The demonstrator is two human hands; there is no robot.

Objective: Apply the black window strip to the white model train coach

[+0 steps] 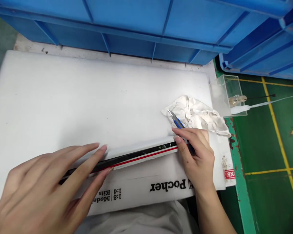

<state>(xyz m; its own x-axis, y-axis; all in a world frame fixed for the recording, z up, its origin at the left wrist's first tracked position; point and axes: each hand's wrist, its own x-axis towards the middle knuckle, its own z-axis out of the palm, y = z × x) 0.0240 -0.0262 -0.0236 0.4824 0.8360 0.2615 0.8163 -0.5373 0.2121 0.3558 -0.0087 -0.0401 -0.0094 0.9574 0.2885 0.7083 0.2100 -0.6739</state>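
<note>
The left hand (51, 182) has a narrow grip: its thumb is on the near side and its fingers on the far side of a long thin piece (141, 152) with black, red and white bands. This piece lies in front of the person, rising slightly to the right. The right hand (197, 152) appears closed around a blue cutter knife (178, 123), while its thumb and forefinger are at the right end of the piece.

To handle this well, I think the left hand should press evenly and stay away from the bare blade, which now points to the far side, apart from those fingers. It would be safer to lay the knife down, or to draw the blade in, when only the fingertips are needed.

On the near side is a white sheet (139, 182) printed "Pocher", upside down; I cannot tell if it is joined to the piece. Under the work is a white pad (88, 91), and a crumpled cloth (202, 113) lies beyond the right hand.

At the right edge of the table (239, 188), a clear box (230, 85) contains a beige item (236, 100) and a white nozzle (239, 109), whose thin tip sticks out. Two large blue bins (127, 19) (271, 52) stand beyond; their contents are hidden.
</note>
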